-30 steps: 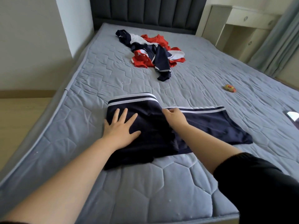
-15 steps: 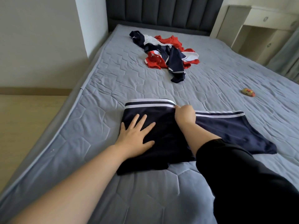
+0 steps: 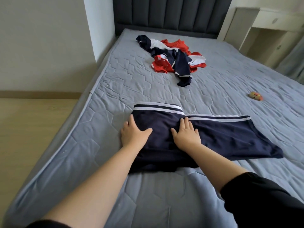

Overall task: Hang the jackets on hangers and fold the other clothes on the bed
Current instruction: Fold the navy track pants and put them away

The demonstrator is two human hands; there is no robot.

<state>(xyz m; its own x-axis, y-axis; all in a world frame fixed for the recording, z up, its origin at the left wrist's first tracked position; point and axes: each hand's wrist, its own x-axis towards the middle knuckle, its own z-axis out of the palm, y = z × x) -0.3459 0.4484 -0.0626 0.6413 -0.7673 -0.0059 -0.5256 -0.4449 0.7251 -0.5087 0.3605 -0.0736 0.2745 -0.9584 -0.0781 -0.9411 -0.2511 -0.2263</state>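
Note:
A navy garment with white stripes (image 3: 230, 137) lies partly folded on the grey quilted mattress (image 3: 131, 83), its left part doubled over. My left hand (image 3: 133, 134) rests flat at the garment's left edge, fingers straight. My right hand (image 3: 186, 135) presses flat on the folded part near the middle, fingers spread toward the striped band. A heap of red, white and navy clothes (image 3: 174, 58) lies farther up the bed, near the headboard.
A small orange and yellow toy (image 3: 255, 96) sits on the mattress at the right. The dark padded headboard (image 3: 171, 14) stands at the far end. A pale bedside cabinet (image 3: 269, 30) is at the back right. The wooden floor (image 3: 32, 122) is on the left.
My right hand has gone from pinching the garment near the striped band to lying flat on it. My left hand slid left to the garment's edge. The camera moved closer.

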